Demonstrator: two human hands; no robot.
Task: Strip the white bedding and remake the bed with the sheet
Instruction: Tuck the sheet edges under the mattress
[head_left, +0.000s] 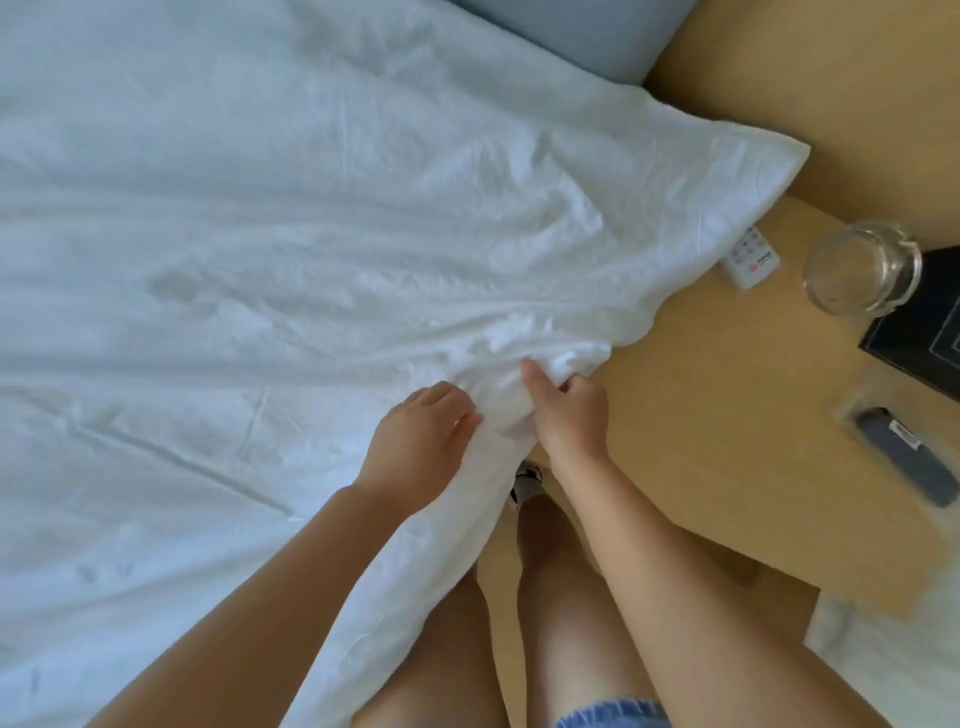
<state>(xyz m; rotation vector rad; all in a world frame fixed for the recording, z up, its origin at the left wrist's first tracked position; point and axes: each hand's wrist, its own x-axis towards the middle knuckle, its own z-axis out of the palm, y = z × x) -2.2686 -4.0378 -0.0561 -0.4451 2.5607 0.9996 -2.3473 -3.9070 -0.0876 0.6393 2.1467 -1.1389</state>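
Note:
White bedding (260, 234) lies wrinkled across the bed and fills the left and middle of the view. One corner of it juts over the bedside table at the upper right. My left hand (421, 431) grips a bunched fold at the bed's right edge, fingers curled into the cloth. Just to its right, my right hand (569, 410) pinches the same gathered edge, thumb up on top of the fold. The cloth hangs down between my hands toward my legs.
A wooden bedside table (701, 415) stands right of the bed. On it are a white remote (750, 260), a glass ashtray (857, 267), a dark tray (930, 332) and a dark remote (906, 454). A blue headboard (571, 31) sits at the top.

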